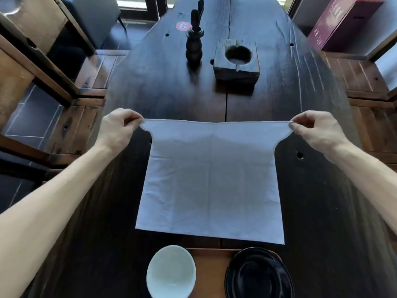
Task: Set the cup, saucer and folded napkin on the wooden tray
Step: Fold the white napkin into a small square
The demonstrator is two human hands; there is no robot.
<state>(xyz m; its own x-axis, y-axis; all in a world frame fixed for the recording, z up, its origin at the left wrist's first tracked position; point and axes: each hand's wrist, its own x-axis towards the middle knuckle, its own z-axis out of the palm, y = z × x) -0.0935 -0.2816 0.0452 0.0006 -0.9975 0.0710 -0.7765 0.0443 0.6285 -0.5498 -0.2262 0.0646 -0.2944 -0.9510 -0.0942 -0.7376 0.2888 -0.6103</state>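
A long dark wooden table (268,100) runs up the middle of the frame, with wooden benches and dark floor tiles down both sides and a window strip at the top edge; a dark red box (343,22) stands in the upper right corner. In the upper centre a dark turned wooden holder (194,46) stands upright beside a square wooden block (236,59) with a round hollow in its top; a small pink tag bearing the number 6 (183,25) lies just left of the holder.

The white napkin (211,181) is spread open in the centre of the frame, unfolded, its near edge lying on the table and its far edge lifted and pulled taut; the left hand (119,127) pinches the far left corner between thumb and fingertips, the other fingers curled in; the right hand (313,130) pinches the far right corner the same way.

At the bottom edge a strip of the wooden tray (210,274) shows; the pale cup (171,272) sits at its left end, mouth up and empty; the black saucer (258,274) sits over its right end; cup and saucer are apart, and both lie just below the napkin's near edge.
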